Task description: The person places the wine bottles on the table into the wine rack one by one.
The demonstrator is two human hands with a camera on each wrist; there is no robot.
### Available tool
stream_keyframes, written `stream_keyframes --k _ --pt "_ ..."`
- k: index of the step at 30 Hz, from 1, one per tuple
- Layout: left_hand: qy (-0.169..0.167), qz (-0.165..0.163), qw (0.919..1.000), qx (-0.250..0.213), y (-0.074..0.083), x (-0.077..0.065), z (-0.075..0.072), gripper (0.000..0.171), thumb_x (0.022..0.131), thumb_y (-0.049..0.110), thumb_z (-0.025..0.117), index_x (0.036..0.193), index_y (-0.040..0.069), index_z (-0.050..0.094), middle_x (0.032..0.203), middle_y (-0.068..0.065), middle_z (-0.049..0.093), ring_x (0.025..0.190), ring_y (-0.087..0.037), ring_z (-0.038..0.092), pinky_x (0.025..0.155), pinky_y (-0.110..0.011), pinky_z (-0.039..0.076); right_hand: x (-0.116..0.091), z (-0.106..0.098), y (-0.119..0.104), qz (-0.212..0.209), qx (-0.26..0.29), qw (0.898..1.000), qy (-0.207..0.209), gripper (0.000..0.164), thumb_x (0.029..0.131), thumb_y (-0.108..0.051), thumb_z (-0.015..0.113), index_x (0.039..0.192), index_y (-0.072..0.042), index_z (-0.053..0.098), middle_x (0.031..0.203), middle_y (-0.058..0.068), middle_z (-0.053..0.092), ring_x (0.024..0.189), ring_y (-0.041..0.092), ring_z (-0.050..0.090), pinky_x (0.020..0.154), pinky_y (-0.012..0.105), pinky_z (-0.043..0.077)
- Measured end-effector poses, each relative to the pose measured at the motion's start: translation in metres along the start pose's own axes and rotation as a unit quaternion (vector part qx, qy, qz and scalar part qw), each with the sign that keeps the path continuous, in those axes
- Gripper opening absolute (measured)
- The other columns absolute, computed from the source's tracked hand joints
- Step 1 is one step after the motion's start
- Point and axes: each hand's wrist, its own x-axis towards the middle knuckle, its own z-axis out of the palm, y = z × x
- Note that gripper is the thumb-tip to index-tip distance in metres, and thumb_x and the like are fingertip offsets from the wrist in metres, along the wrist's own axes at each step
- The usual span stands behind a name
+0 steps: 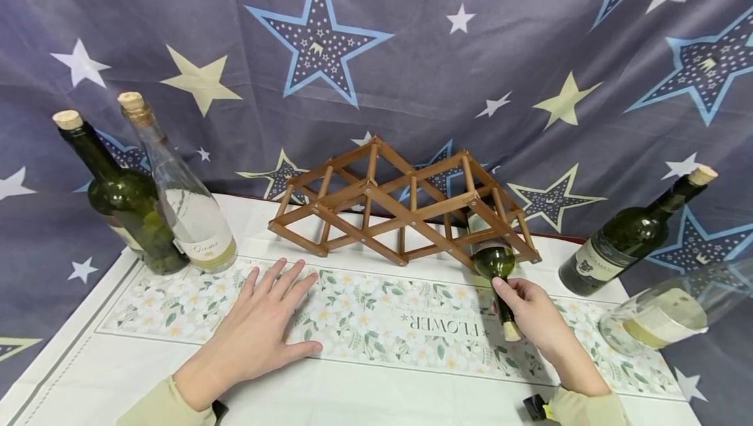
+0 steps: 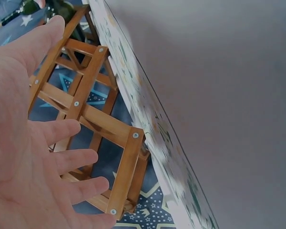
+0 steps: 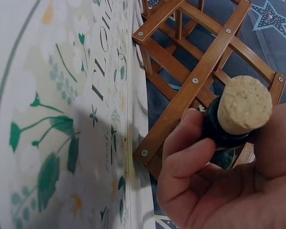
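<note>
A brown wooden lattice wine rack (image 1: 414,222) stands on the table against the backdrop. In its lower right opening lies a dark green corked wine bottle (image 1: 493,261), its neck pointing toward the front. My right hand (image 1: 532,311) grips that neck between thumb and fingers. The right wrist view shows the bottle's cork (image 3: 244,105) standing out past the curled fingers. With fingers spread and straight, my left hand (image 1: 259,325) is over the floral runner (image 1: 353,321), left of the rack's front. Its palm and spread fingers (image 2: 81,155) overlap the rack in the left wrist view.
At the left stand a green corked bottle (image 1: 126,204) and a clear corked bottle (image 1: 197,217). Another dark green bottle (image 1: 623,243) stands to the right of the rack, with a clear bottle (image 1: 659,321) nearer the front. A star-patterned cloth (image 1: 412,73) hangs behind the table.
</note>
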Motion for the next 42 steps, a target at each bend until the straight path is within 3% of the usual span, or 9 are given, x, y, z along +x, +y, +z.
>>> stream_keyframes --k 6,13,20,26,32,42 --pt "0.001 -0.002 1.0 -0.001 0.0 -0.001 0.0 0.105 0.072 0.082 0.061 0.154 0.019 0.041 0.161 -0.01 0.028 0.147 -0.039 0.018 0.113 -0.065 0.005 0.0 -0.002 -0.001 0.003 -0.036 0.999 0.012 0.07 0.1 -0.057 0.047 0.127 0.006 0.051 0.101 0.017 0.064 0.079 0.019 0.06 0.062 0.034 0.051" --pt "0.005 0.001 1.0 0.002 -0.001 0.0 -0.001 0.105 0.072 0.083 0.061 0.154 0.019 0.041 0.161 -0.009 0.027 0.147 -0.039 0.019 0.113 -0.065 0.006 -0.005 -0.01 -0.004 0.023 -0.054 0.998 0.024 0.076 0.096 -0.063 0.048 0.134 0.002 0.046 0.087 0.008 0.055 0.065 0.017 0.05 0.056 0.035 0.048" --pt "-0.002 -0.002 1.0 0.0 -0.001 0.0 -0.001 0.106 0.073 0.083 0.06 0.155 0.02 0.04 0.162 -0.008 0.026 0.148 -0.037 0.015 0.113 -0.064 0.005 -0.02 -0.024 -0.008 -0.021 -0.119 0.991 0.058 0.073 0.099 -0.059 0.047 0.137 0.003 0.042 0.082 0.011 0.062 0.07 0.022 0.061 0.062 0.034 0.051" --pt "0.008 0.001 1.0 0.003 -0.001 0.0 -0.001 0.106 0.072 0.083 0.061 0.154 0.019 0.04 0.161 -0.01 0.028 0.148 -0.038 0.017 0.113 -0.065 0.007 -0.038 -0.04 -0.01 -0.059 -0.192 0.974 0.108 0.071 0.099 -0.059 0.047 0.135 0.002 0.046 0.084 0.008 0.065 0.069 0.022 0.063 0.058 0.033 0.048" --pt "0.015 0.005 0.9999 0.006 -0.001 0.0 -0.001 0.105 0.072 0.082 0.062 0.154 0.019 0.041 0.16 -0.011 0.029 0.147 -0.039 0.019 0.114 -0.064 0.006 -0.054 -0.055 -0.012 -0.09 -0.25 0.946 0.186 0.064 0.1 -0.056 0.049 0.128 0.001 0.054 0.084 0.006 0.065 0.069 0.018 0.059 0.059 0.033 0.045" --pt "0.018 0.004 0.9998 0.004 -0.001 -0.001 -0.003 0.105 0.073 0.081 0.062 0.154 0.019 0.04 0.16 -0.011 0.029 0.147 -0.038 0.017 0.114 -0.063 0.007 -0.077 -0.08 -0.011 -0.092 -0.29 0.906 0.295 0.057 0.097 -0.048 0.059 0.124 0.002 0.057 0.094 0.011 0.065 0.075 0.013 0.054 0.065 0.037 0.04"
